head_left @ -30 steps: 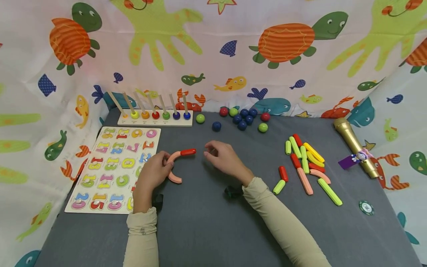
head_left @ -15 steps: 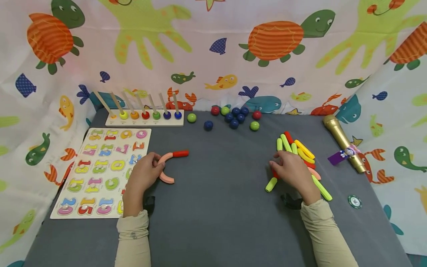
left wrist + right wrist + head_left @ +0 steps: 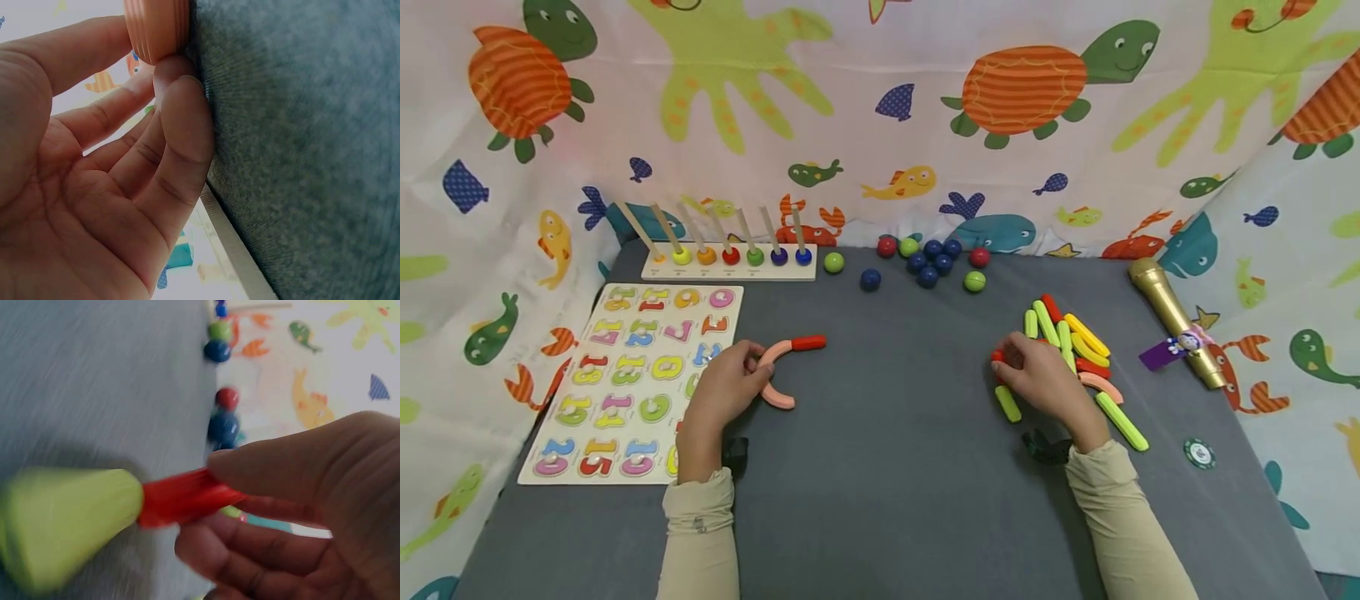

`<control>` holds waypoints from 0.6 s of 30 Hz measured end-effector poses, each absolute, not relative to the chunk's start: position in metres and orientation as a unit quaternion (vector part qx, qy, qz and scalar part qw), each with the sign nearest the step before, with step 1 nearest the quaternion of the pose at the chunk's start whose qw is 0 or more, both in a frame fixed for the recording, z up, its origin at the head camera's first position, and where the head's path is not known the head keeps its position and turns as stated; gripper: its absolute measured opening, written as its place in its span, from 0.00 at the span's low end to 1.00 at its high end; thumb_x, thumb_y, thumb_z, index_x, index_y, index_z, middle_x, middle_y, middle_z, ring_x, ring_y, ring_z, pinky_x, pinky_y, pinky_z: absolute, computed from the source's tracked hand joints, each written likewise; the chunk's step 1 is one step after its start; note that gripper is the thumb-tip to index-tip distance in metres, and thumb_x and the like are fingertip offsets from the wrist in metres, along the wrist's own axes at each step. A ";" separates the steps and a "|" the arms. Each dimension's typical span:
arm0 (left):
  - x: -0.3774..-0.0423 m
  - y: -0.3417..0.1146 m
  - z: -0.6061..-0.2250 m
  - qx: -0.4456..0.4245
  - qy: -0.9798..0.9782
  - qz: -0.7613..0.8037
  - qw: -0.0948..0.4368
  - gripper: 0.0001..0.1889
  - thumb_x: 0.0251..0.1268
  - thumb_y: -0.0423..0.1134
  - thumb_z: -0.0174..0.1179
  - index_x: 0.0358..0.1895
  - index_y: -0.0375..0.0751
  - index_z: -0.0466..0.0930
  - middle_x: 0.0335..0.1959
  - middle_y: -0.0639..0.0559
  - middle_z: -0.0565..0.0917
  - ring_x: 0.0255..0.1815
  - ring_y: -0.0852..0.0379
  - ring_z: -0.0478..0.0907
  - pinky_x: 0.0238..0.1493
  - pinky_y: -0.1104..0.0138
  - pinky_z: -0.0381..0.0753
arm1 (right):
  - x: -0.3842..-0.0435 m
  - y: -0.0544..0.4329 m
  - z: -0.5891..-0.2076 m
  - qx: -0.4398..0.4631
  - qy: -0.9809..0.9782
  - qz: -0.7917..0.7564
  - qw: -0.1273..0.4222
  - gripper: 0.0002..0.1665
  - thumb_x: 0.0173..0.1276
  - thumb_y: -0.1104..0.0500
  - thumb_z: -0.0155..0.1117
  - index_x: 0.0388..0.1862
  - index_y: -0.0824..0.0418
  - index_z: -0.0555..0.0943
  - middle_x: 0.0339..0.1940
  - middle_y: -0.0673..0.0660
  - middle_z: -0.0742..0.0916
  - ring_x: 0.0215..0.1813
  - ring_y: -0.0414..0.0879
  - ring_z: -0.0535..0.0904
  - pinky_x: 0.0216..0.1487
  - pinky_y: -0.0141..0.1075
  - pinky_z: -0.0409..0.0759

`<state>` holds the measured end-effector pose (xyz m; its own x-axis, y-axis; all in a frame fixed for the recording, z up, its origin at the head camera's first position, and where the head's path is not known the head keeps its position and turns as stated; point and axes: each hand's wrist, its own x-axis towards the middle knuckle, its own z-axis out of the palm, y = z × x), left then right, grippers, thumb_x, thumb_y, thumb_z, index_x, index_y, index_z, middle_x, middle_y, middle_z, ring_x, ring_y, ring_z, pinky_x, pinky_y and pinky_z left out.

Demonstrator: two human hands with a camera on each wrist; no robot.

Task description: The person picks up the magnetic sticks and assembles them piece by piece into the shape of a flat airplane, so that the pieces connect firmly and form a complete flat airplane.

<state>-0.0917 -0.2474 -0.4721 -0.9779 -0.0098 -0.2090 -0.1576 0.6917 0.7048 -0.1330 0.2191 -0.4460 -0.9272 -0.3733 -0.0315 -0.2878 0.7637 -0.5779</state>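
At the left, my left hand (image 3: 722, 392) pinches a curved peach tube piece (image 3: 778, 399) near its middle, thumb and finger at its side. A short red piece (image 3: 808, 342) is joined to its upper end and points right. The left wrist view shows the peach piece's ribbed surface (image 3: 157, 31) close above the fingertips. On the right, my right hand (image 3: 1051, 385) holds a short red tube piece (image 3: 181, 497) between thumb and fingers. Joined end to end with it is a lime-green piece (image 3: 69, 522), its far end blurred.
Several red, lime, yellow and peach pieces (image 3: 1090, 337) lie beside my right hand. A number puzzle board (image 3: 561, 400) lies under and left of my left hand. Farther back are a peg stand (image 3: 730, 272) and coloured balls (image 3: 928, 277). A gold microphone (image 3: 1172, 317) and chip (image 3: 1199, 453) lie right.
My right hand has gone from the middle to the pieces at the right, taken hold of the red-and-lime pair and shifted it slightly left. My left hand keeps its hold on the curved piece.
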 end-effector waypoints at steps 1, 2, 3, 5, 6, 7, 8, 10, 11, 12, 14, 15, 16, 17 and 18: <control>-0.092 -0.248 -0.473 -0.044 0.915 0.390 0.093 0.18 0.80 0.38 0.62 0.62 0.29 0.77 0.40 0.42 0.77 0.40 0.44 0.73 0.40 0.56 0.70 | -0.134 0.214 -0.445 -0.177 0.932 -0.309 0.069 0.10 0.76 0.62 0.71 0.50 0.65 0.82 0.37 0.55 0.87 0.37 0.49 0.82 0.39 0.43 0.81; -0.091 -0.248 -0.473 -0.043 0.915 0.391 0.090 0.18 0.79 0.38 0.63 0.62 0.29 0.77 0.39 0.42 0.77 0.40 0.44 0.73 0.40 0.56 0.70 | -0.134 0.209 -0.443 -0.178 0.926 -0.325 0.067 0.10 0.76 0.61 0.70 0.51 0.65 0.82 0.37 0.55 0.87 0.37 0.49 0.82 0.39 0.42 0.81; -0.091 -0.248 -0.474 -0.040 0.915 0.392 0.087 0.18 0.79 0.38 0.63 0.62 0.28 0.77 0.39 0.42 0.77 0.40 0.44 0.73 0.40 0.56 0.70 | -0.134 0.204 -0.443 -0.176 0.920 -0.343 0.067 0.11 0.77 0.61 0.70 0.51 0.64 0.81 0.38 0.55 0.87 0.38 0.50 0.82 0.39 0.42 0.81; -0.092 -0.247 -0.475 -0.034 0.915 0.393 0.082 0.18 0.79 0.38 0.63 0.61 0.28 0.77 0.39 0.42 0.77 0.39 0.44 0.73 0.39 0.56 0.70 | -0.134 0.194 -0.441 -0.171 0.906 -0.380 0.075 0.11 0.78 0.60 0.69 0.53 0.63 0.79 0.43 0.56 0.88 0.43 0.51 0.85 0.42 0.39 0.82; -0.092 -0.247 -0.475 -0.032 0.915 0.394 0.081 0.17 0.79 0.38 0.63 0.61 0.29 0.77 0.38 0.42 0.77 0.39 0.44 0.73 0.39 0.56 0.70 | -0.134 0.189 -0.441 -0.170 0.898 -0.397 0.079 0.12 0.78 0.59 0.69 0.53 0.63 0.79 0.45 0.57 0.88 0.45 0.51 0.85 0.44 0.38 0.82; -0.092 -0.247 -0.475 -0.031 0.915 0.394 0.081 0.17 0.79 0.38 0.63 0.61 0.29 0.77 0.38 0.42 0.77 0.39 0.44 0.74 0.39 0.56 0.70 | -0.134 0.184 -0.442 -0.171 0.889 -0.415 0.086 0.12 0.79 0.59 0.68 0.54 0.63 0.78 0.47 0.57 0.89 0.47 0.52 0.85 0.46 0.38 0.82; -0.092 -0.247 -0.475 -0.030 0.914 0.396 0.080 0.17 0.79 0.38 0.63 0.61 0.29 0.77 0.38 0.42 0.77 0.38 0.44 0.74 0.39 0.56 0.70 | -0.134 0.178 -0.442 -0.176 0.880 -0.431 0.092 0.12 0.79 0.59 0.68 0.54 0.62 0.77 0.49 0.57 0.89 0.49 0.52 0.86 0.47 0.37 0.82; -0.091 -0.248 -0.475 -0.030 0.914 0.396 0.083 0.17 0.78 0.38 0.64 0.61 0.29 0.77 0.37 0.42 0.77 0.38 0.45 0.74 0.39 0.56 0.70 | -0.134 0.166 -0.444 -0.189 0.863 -0.456 0.103 0.12 0.80 0.60 0.67 0.55 0.63 0.76 0.50 0.58 0.90 0.50 0.52 0.86 0.49 0.37 0.81; -0.091 -0.249 -0.475 -0.029 0.913 0.397 0.087 0.17 0.78 0.38 0.64 0.61 0.29 0.77 0.37 0.42 0.77 0.38 0.45 0.74 0.39 0.56 0.70 | -0.134 0.160 -0.445 -0.197 0.856 -0.465 0.106 0.12 0.81 0.60 0.67 0.55 0.63 0.76 0.50 0.57 0.90 0.50 0.52 0.86 0.49 0.38 0.81; -0.091 -0.249 -0.474 -0.029 0.912 0.398 0.091 0.18 0.78 0.38 0.64 0.61 0.29 0.77 0.37 0.43 0.77 0.38 0.45 0.74 0.39 0.56 0.70 | -0.133 0.153 -0.447 -0.206 0.851 -0.471 0.108 0.12 0.81 0.60 0.67 0.55 0.63 0.77 0.49 0.57 0.90 0.49 0.51 0.86 0.48 0.39 0.80; -0.090 -0.250 -0.473 -0.027 0.910 0.401 0.098 0.19 0.78 0.38 0.64 0.62 0.29 0.76 0.37 0.43 0.77 0.38 0.46 0.74 0.39 0.56 0.70 | -0.132 0.142 -0.449 -0.223 0.843 -0.477 0.110 0.12 0.80 0.60 0.67 0.56 0.63 0.78 0.46 0.56 0.89 0.46 0.51 0.84 0.46 0.40 0.79; -0.090 -0.250 -0.473 -0.025 0.909 0.403 0.102 0.19 0.78 0.37 0.64 0.62 0.29 0.76 0.38 0.43 0.77 0.38 0.46 0.74 0.39 0.56 0.70 | -0.132 0.136 -0.450 -0.231 0.841 -0.476 0.110 0.12 0.80 0.60 0.68 0.56 0.62 0.79 0.44 0.55 0.88 0.45 0.50 0.83 0.46 0.41 0.79; -0.090 -0.250 -0.473 -0.023 0.908 0.405 0.105 0.20 0.77 0.37 0.65 0.63 0.28 0.75 0.38 0.42 0.77 0.38 0.46 0.74 0.39 0.56 0.70 | -0.131 0.130 -0.452 -0.238 0.841 -0.474 0.110 0.12 0.80 0.60 0.68 0.56 0.62 0.80 0.43 0.54 0.87 0.44 0.50 0.82 0.45 0.41 0.79; -0.090 -0.250 -0.472 -0.022 0.907 0.406 0.106 0.20 0.77 0.37 0.65 0.63 0.28 0.75 0.38 0.42 0.77 0.39 0.46 0.74 0.40 0.56 0.70 | -0.131 0.124 -0.454 -0.246 0.840 -0.470 0.111 0.12 0.79 0.59 0.69 0.56 0.61 0.81 0.43 0.53 0.87 0.43 0.49 0.81 0.45 0.40 0.78; -0.090 -0.250 -0.472 -0.022 0.907 0.406 0.107 0.20 0.77 0.37 0.65 0.63 0.28 0.75 0.38 0.42 0.77 0.39 0.45 0.74 0.40 0.56 0.70 | -0.131 0.119 -0.455 -0.255 0.840 -0.465 0.114 0.12 0.79 0.59 0.69 0.56 0.61 0.82 0.42 0.52 0.86 0.43 0.48 0.80 0.45 0.40 0.78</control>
